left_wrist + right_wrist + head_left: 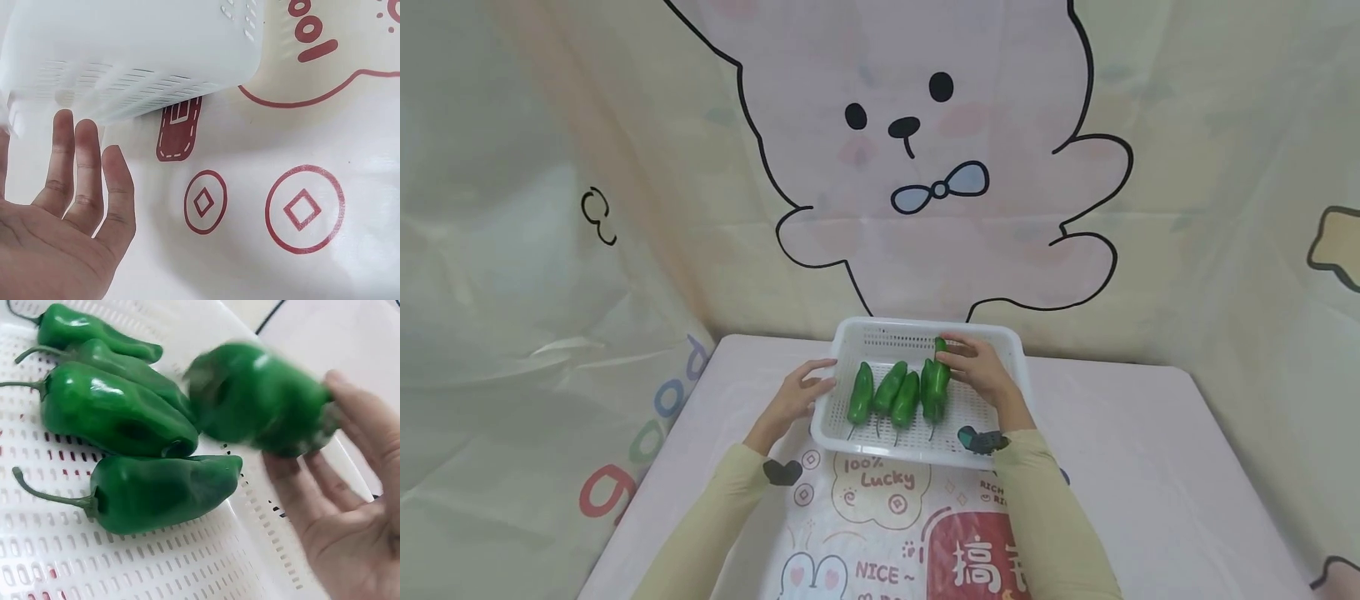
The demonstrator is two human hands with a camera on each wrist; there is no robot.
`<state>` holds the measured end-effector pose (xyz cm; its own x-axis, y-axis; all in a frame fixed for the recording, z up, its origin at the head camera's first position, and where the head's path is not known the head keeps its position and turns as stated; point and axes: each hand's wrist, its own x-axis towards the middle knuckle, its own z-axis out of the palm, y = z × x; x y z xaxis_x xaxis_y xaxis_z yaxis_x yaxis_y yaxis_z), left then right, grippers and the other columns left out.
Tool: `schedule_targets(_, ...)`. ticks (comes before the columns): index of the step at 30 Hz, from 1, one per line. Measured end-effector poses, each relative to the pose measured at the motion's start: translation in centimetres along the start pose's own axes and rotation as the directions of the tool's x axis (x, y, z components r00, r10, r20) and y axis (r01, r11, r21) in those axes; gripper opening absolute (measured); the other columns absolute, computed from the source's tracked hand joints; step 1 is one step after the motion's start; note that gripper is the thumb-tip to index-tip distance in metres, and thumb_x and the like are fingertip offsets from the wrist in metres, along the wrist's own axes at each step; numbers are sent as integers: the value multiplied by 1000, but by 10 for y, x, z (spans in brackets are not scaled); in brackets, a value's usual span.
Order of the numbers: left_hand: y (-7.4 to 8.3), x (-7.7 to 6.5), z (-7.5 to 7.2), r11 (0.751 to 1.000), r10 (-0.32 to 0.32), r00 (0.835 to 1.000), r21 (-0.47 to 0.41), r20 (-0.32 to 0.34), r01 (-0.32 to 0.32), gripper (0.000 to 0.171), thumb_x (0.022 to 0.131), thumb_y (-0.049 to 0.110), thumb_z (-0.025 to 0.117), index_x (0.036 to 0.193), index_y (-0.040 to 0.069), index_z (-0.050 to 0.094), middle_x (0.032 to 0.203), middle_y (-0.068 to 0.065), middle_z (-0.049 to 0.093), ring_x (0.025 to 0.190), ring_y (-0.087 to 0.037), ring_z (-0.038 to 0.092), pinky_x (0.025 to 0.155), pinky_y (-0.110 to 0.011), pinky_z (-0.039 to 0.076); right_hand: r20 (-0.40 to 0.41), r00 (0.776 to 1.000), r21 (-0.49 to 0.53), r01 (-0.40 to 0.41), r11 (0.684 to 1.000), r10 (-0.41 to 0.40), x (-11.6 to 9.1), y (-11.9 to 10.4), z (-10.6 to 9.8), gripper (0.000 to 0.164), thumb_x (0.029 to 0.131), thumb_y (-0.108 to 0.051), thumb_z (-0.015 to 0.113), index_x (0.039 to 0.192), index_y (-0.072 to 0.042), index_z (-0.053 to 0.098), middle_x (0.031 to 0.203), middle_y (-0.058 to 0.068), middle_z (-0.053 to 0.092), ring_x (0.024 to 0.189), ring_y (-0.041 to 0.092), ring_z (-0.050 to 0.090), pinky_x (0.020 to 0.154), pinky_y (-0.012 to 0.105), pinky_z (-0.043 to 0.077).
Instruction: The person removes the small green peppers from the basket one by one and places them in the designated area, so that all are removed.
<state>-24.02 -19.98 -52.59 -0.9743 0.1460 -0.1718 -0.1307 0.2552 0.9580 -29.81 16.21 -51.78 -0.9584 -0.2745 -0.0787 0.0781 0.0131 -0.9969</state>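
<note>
A white perforated plastic basket (985,450) stands on the table with several green peppers lying in it, among them a pepper at the left (861,393). My right hand (981,368) pinches one green pepper (256,397) by its end between thumb and fingers, raised over the basket floor. Beneath it lies another pepper (162,490), its stem pointing toward the basket's near side. My left hand (797,396) is at the basket's left side, fingers extended and slightly bent; in the left wrist view the fingertips are close to the wall, and whether they touch it I cannot tell.
A white tablecloth (1120,475) with printed drawings and lettering covers the table. Behind the basket rises a cloth backdrop (925,267) with a bear drawing. Another cloth wall (512,333) borders the table at the left.
</note>
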Motion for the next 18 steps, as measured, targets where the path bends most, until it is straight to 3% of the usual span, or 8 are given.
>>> schedule_targets(9, 2, 0, -1, 1000, -17, 1000, -3, 3, 17, 51, 100, 32, 67, 148, 23, 52, 132, -18, 62, 115, -36, 63, 91, -52, 56, -21, 1000, 177, 1, 984, 3, 1, -11, 8, 57, 97, -8, 70, 149, -2, 47, 140, 25, 51, 109, 21, 65, 95, 37, 55)
schedule_targets(18, -1, 4, -3, 1000, -12, 1000, -6, 11, 12, 52, 100, 32, 68, 147, 22, 51, 132, -19, 61, 115, -36, 63, 90, -50, 57, 6, 1000, 227, 16, 974, -18, -1, -28, 5, 60, 99, -1, 66, 153, 1, 39, 144, 28, 47, 112, 21, 64, 97, 37, 54)
